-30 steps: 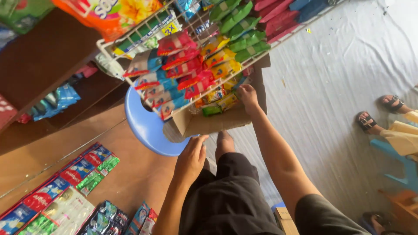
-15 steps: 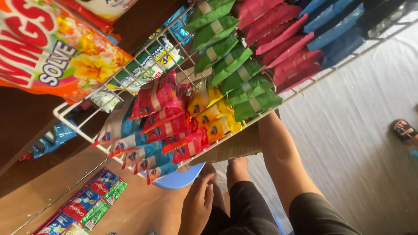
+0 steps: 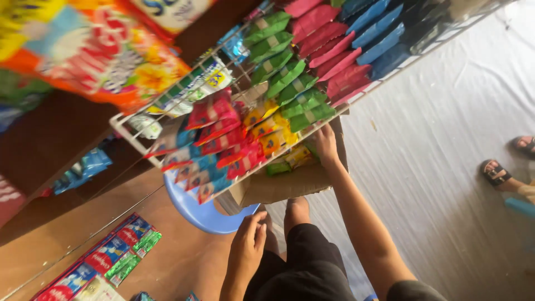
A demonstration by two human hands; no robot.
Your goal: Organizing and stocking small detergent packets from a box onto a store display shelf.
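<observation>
Right hand (image 3: 326,146): reaches forward into the open top of a cardboard box (image 3: 290,187), fingers curled down at the box's far edge, just under the lower rail of a white wire rack (image 3: 120,125). Whether the fingers have closed on anything cannot be told; the rack and its packets hide the fingertips.

Left hand (image 3: 249,241): hangs low, nearer the body than the box, palm turned inward, fingers loosely bent and holding nothing. It lies just beside the rim of a blue plastic stool (image 3: 192,209) and close to the person's knee in dark shorts (image 3: 309,262).

Cardboard box: brown, flaps open, resting on the blue stool, directly ahead of the left hand and around the right hand. Yellow and green packets (image 3: 290,160) show inside it, just beside the right hand's fingers.

Wire rack: tilted across the view above both hands, filled with rows of small snack packets: red and blue ones (image 3: 214,147) over the box's left side, yellow ones (image 3: 267,125) just above the right hand, green ones (image 3: 290,83) further up, then pink-red (image 3: 329,50) and dark blue (image 3: 379,33) rows beyond.

Large orange snack bag (image 3: 95,50): hangs blurred, well up and left of the hands.

Glass counter (image 3: 67,245): left of the left hand, with strips of red, blue and green packets (image 3: 106,259) under its top.

Sandalled feet (image 3: 501,170) of another person: well to the right of the right arm, on the pale floor (image 3: 434,167).
</observation>
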